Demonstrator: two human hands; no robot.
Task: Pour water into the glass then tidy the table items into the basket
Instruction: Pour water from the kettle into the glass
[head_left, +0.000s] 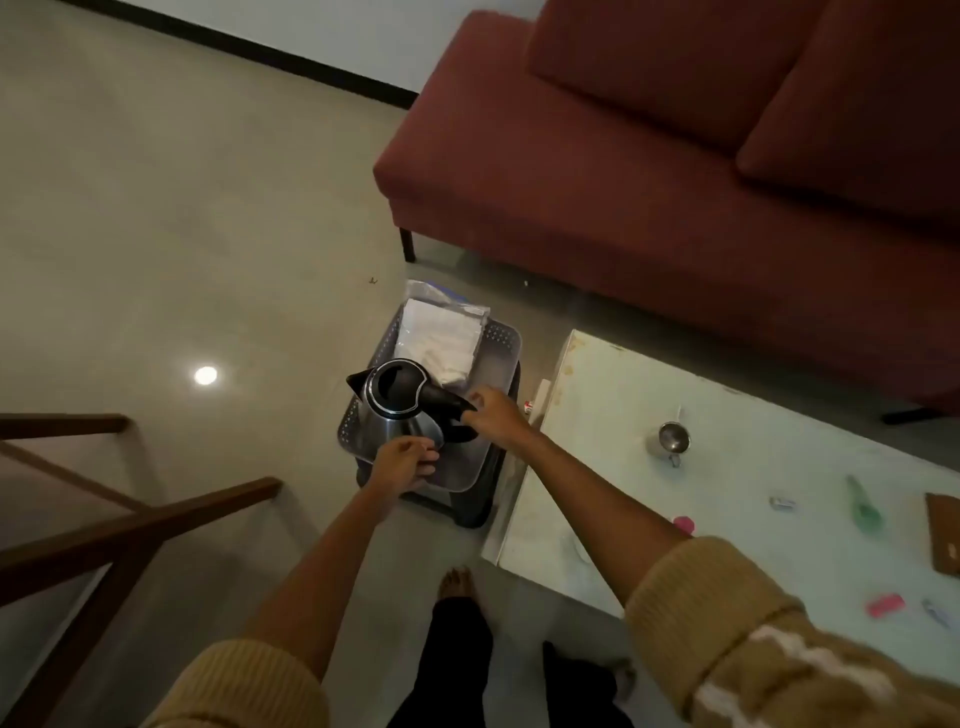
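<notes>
Kettle (397, 410) sitting in (or maybe just above) the grey basket (501, 338), steel body upright, black lid and handle on top, spout pointing left. Hard to say if fully set down yet. Right hand (496, 410) wrapped round the black handle, left hand (405, 460) cupped against the lower side of the steel body, fingers curled in, steadying it. So both hands busy with the kettle, neither wide open.

Also in the basket: a clear plastic bag (441, 332) with something white inside, propped at the far end, behind the kettle. Basket perched on a dark stool-ish thing (470, 506) on the floor, just beside the corner of the pale surface (597, 395).

Progress-wise, looks like well into the tidy-up half. Can't confirm the pour from here: small metal cup (672, 441) on the surface, presumably the "glass", but no way to tell if there's water in it.

Still plenty left out on the surface: green bottle-shaped thing (865, 506) lying on its side, pink bits (885, 605) near the front edge, another pink one (684, 524) partly hidden by the right arm, a few small wrappers too blurry to name, brown flat board (943, 535) at the right edge. Guessing all that goes in next, once the kettle's settled.

Red sofa (675, 156) beyond the surface, not part of it.
</notes>
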